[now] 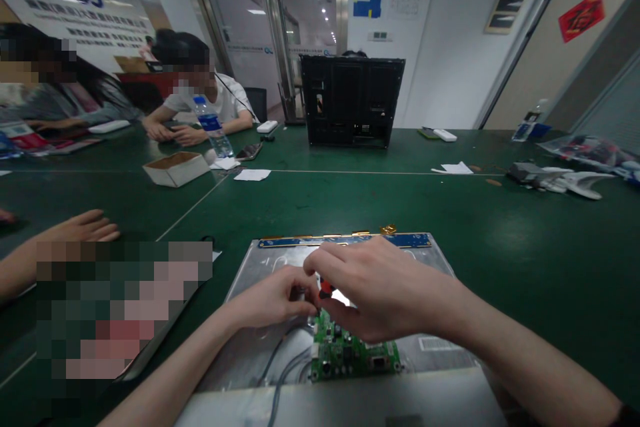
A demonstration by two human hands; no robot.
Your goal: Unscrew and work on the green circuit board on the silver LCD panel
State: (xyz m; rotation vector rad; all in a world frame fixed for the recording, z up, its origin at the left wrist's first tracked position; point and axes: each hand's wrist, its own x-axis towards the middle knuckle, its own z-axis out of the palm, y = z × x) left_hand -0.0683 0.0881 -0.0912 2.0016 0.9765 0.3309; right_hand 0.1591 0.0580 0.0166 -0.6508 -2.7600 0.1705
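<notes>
A flat metal panel (pixel 425 383) lies in front of me, with a blue circuit strip (pixel 415 240) along its far edge and a green circuit board (pixel 335 353) on its near half. My right hand (pixel 370 287) is closed around a red and black screwdriver (pixel 326 288) above the board's far side. Beside it, my left hand (pixel 287 297) has its thumb and fingers curled together at the board's upper left corner; what they pinch, if anything, is hidden. Grey cables (pixel 283 373) run left of the board.
A black monitor casing (pixel 353 100) stands across the green table (pixel 500 247). A white box (pixel 177 170) and a bottle (pixel 213 127) are at the back left. Another person's hand (pixel 85 230) rests at the left. Two people sit beyond.
</notes>
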